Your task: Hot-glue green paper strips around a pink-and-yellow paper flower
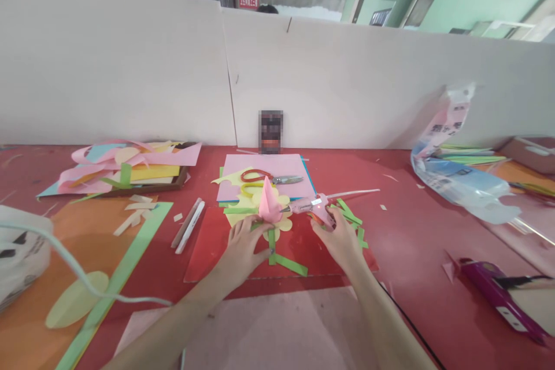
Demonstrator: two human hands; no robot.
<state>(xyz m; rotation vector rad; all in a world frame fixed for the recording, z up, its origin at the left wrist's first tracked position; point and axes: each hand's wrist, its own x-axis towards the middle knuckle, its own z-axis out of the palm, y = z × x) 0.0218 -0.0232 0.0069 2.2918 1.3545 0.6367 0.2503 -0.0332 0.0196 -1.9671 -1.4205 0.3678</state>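
My right hand [336, 231] is wrapped round a pink glue gun [310, 206], whose nozzle points left and a clear glue stick juts from its back. The nozzle tip is at the right side of a pink cone-shaped paper piece [269, 203]. My left hand [247, 243] is at the lower left of this piece, its fingers closed at the base; the exact grip is partly hidden. Under the pink piece lies a pale yellow scalloped paper [284, 225]. Green paper strips [291, 266] lie on the red sheet [212, 248] between my hands.
Scissors [286, 180] lie on a pink sheet [229, 167] behind my hands. Two pens [189, 226] are at left, near an orange sheet [26, 266]. Paper scraps [147, 173] fill a tray at back left. A plastic bag [468, 185] and purple tool [498, 300] are at right.
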